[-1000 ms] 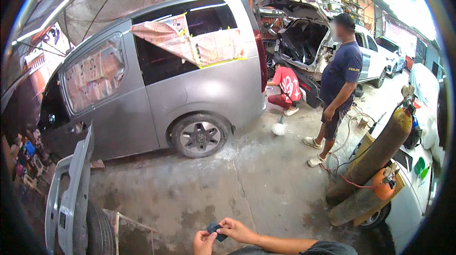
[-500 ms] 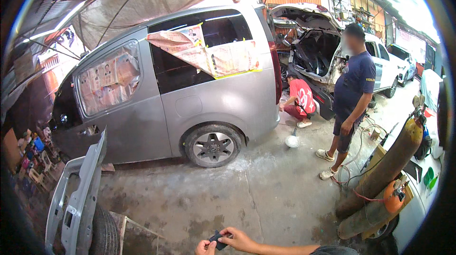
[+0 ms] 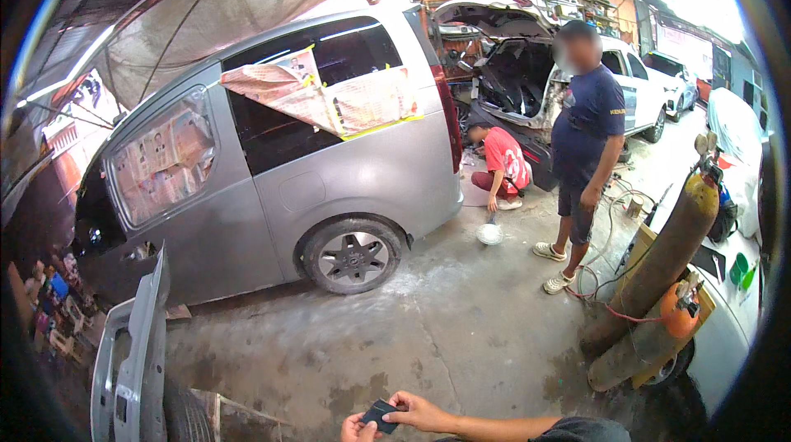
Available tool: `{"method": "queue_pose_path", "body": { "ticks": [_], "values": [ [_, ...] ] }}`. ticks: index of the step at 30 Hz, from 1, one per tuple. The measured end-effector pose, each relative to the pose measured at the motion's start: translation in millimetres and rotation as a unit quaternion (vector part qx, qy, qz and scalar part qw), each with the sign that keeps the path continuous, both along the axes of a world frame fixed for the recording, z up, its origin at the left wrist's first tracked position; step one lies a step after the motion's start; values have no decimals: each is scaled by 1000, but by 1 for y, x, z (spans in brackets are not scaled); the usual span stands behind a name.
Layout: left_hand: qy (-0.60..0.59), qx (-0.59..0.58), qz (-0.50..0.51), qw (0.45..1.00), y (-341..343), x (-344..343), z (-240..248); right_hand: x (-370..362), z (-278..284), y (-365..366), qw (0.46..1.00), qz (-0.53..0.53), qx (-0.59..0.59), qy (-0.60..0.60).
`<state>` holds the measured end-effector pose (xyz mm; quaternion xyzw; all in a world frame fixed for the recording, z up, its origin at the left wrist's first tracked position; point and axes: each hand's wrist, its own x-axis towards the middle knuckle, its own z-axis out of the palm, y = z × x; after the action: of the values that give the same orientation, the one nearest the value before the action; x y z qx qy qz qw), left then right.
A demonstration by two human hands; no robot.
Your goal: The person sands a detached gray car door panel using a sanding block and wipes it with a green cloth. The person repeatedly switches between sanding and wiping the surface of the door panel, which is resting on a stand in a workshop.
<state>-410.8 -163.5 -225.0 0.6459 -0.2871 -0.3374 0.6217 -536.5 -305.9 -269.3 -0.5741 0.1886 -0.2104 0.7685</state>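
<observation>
Head view: dark piece (image 3: 379, 415), small, flat, four-cornered.

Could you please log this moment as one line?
left hand: holds dark flat piece; right hand: holds same piece; ahead: grey van; rightward: two gas cylinders

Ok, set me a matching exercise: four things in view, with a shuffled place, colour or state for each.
1. grey van
2. longer gas cylinder
3. white car
4. dark rectangular piece

A. tailgate raised
B. held by left hand and right hand
C. paper over side windows
D. tilted, yellow at the top

1-C; 2-D; 3-A; 4-B
</observation>
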Motion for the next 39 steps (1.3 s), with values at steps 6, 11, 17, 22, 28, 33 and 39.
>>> {"method": "queue_pose_path", "body": {
  "ticks": [6,11,17,22,28,33,39],
  "values": [
    [-15,71,-106,992,10,2,1,-20,26,-10,980,65,-170,81],
    [-21,58,-133,989,12,8,-2,-26,45,-4,965,84,-244,48],
    [-18,15,-83,996,15,2,-8,-21,36,8,948,57,-311,43],
    [40,-4,-44,998,24,6,-29,-21,64,20,881,21,-469,-59],
    [343,-75,-56,935,31,1,1,-18,38,21,948,35,-314,41],
    [52,10,-16,998,39,-7,-9,-17,48,17,996,51,-73,32],
    [-68,51,12,996,40,-8,-22,-10,17,25,995,87,-39,25]
  ]
}}
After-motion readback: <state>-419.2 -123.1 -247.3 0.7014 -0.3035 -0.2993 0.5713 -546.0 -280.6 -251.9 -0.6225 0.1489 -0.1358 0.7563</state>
